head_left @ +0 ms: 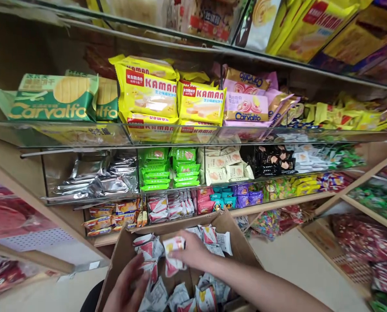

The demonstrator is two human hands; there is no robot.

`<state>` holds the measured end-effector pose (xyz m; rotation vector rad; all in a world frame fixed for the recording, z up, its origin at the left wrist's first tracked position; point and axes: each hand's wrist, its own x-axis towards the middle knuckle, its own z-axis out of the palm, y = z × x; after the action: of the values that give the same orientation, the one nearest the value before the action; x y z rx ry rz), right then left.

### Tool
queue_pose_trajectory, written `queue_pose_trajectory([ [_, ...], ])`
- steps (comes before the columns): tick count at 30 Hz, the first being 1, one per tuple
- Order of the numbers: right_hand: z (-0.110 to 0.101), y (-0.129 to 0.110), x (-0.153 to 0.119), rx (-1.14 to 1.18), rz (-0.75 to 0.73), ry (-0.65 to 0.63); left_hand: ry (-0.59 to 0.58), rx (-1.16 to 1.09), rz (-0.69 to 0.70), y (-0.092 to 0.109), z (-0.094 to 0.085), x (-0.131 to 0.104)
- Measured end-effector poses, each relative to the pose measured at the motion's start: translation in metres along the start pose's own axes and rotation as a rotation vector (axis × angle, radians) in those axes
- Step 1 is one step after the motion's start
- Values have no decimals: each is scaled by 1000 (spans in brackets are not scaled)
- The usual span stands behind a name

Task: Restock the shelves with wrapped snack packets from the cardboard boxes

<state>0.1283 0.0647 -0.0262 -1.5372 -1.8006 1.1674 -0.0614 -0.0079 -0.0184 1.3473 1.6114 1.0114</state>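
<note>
Right hand (193, 251): grasping white-and-red snack packets (172, 255) above the open brown cardboard box (122, 255).
Left hand (128, 288): inside the box's left wall, fingers curled on packets; grip unclear.
Glass shelf edge (193, 190): just beyond the box.

Top glass shelf (83, 130): green Carvalfo biscuit packs (53, 97) at left, yellow Kaman wafer packs (148, 93) stacked in the middle, a 2nd Kaman stack (201, 102) just beside, pink Carvalfo roll packs (247, 106) to the right, then blurred yellow packets (339, 115). Shelf below, left to right: silver foil packs (96, 180), bright green small packs (169, 169), cream-white small packs (224, 167), black small packs (274, 160). Lowest row: orange-yellow snack packs (111, 214), red-white sachets (169, 206), pink, teal and purple small packs (229, 197). Overhead, large yellow Kaman boxes (313, 24). Far right, wooden bins w/ red wrapped sweets (362, 242).
</note>
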Motion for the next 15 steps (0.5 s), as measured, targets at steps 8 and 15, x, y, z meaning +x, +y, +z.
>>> queue_pose_trajectory([
  [8,-32,-26,-42,382,-106,145,-264,-385,-39,72,48,3],
  [15,-41,-32,-46,195,-224,475,-21,-581,-154,94,64,7],
])
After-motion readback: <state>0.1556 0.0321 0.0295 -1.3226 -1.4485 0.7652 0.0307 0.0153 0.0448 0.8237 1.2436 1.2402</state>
